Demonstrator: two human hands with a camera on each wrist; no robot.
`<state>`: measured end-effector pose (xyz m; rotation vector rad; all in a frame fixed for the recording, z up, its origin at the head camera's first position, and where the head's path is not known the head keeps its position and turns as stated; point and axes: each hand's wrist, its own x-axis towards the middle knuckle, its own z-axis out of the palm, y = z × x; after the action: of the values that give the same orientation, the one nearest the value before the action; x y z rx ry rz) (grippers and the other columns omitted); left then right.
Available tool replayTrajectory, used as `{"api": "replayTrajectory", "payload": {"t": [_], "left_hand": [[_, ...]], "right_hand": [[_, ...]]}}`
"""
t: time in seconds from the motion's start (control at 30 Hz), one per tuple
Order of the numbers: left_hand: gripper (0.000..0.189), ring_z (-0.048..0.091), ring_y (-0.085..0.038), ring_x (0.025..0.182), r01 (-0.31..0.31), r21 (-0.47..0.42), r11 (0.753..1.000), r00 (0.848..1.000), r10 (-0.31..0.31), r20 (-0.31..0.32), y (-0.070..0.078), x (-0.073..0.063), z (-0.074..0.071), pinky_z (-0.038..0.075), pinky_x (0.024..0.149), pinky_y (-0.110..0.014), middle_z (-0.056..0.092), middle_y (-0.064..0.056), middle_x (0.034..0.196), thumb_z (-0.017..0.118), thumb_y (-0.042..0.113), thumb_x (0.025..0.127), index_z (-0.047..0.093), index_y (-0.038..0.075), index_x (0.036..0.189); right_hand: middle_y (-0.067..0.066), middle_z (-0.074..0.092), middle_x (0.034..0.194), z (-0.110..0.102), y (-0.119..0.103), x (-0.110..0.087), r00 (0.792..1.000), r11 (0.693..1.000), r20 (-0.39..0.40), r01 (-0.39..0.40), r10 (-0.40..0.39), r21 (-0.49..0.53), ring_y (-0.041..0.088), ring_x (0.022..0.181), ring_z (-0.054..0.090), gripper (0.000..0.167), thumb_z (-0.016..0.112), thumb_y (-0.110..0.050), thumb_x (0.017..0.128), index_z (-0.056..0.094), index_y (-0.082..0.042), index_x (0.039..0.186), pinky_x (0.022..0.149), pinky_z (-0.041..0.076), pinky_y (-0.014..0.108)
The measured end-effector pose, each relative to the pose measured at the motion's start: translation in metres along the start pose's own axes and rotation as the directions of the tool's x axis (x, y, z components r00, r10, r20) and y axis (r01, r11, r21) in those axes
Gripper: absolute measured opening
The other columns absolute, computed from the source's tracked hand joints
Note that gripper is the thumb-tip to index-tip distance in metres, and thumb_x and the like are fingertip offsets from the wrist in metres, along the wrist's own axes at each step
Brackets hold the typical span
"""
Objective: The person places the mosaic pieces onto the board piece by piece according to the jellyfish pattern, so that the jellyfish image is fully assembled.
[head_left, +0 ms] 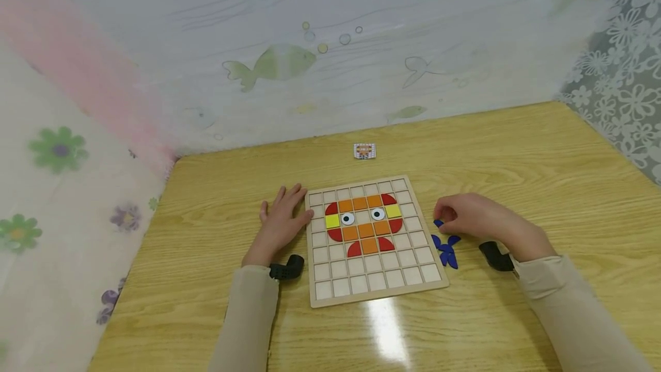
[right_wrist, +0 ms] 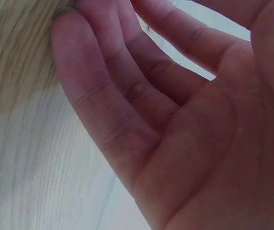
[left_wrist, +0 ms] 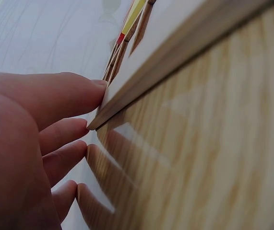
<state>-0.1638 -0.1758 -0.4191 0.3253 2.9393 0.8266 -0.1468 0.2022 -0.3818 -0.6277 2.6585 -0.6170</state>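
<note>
A square wooden grid board (head_left: 330,271) lies on the table, with orange squares (head_left: 365,229), yellow squares (head_left: 332,221), red quarter-round pieces (head_left: 354,250) and two eye pieces (head_left: 348,219) set in its cells. Along its left edge rests my left hand (head_left: 279,220), fingers spread on the table; the thumb (left_wrist: 86,93) touches the board's side in the left wrist view. To the right of the board my right hand (head_left: 472,217) pinches a blue piece (head_left: 438,223) between thumb and fingertips. Its curled fingers (right_wrist: 86,72) fill the right wrist view, where that piece is hidden.
Several blue petal-shaped pieces (head_left: 447,248) lie loosely together just below the right fingertips. Behind the board is a small picture card (head_left: 364,151). A fish-patterned wall covering (head_left: 279,65) closes off the table's (head_left: 217,188) far side. Black wrist cameras (head_left: 288,268) sit at both sleeves.
</note>
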Motion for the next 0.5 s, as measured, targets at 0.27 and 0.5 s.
{"api": "replayTrajectory", "payload": {"t": [0.27, 0.5], "left_hand": [[0.056, 0.004, -0.022, 0.135, 0.001, 0.001, 1.000, 1.000, -0.001, 0.001, 0.0003, 0.0003, -0.0002, -0.006, 0.097, -0.055, 0.020, 0.003, 0.146, 0.048, 0.041, 0.090, 0.032, 0.019, 0.140], [0.056, 0.004, -0.023, 0.135, 0.002, -0.002, 1.000, 1.000, -0.002, 0.001, 0.0013, 0.0002, 0.0000, -0.006, 0.097, -0.055, 0.021, 0.001, 0.146, 0.048, 0.040, 0.090, 0.033, 0.018, 0.140]], "right_hand": [[-0.001, 0.049, 0.078, 0.0034, -0.0050, 0.0049, 0.999, 0.999, -0.034, 0.027, -0.029, -0.045, 0.014, 0.067, 0.043, 0.014, 0.058, -0.005, 0.077, 0.060, -0.011, 0.089, 0.061, 0.037, 0.030], [-0.002, 0.054, 0.078, 0.0051, -0.0047, 0.0079, 0.998, 0.996, -0.067, 0.015, -0.020, -0.082, 0.014, 0.068, 0.046, 0.010, 0.059, -0.007, 0.078, 0.061, -0.012, 0.087, 0.062, 0.039, 0.032]]}}
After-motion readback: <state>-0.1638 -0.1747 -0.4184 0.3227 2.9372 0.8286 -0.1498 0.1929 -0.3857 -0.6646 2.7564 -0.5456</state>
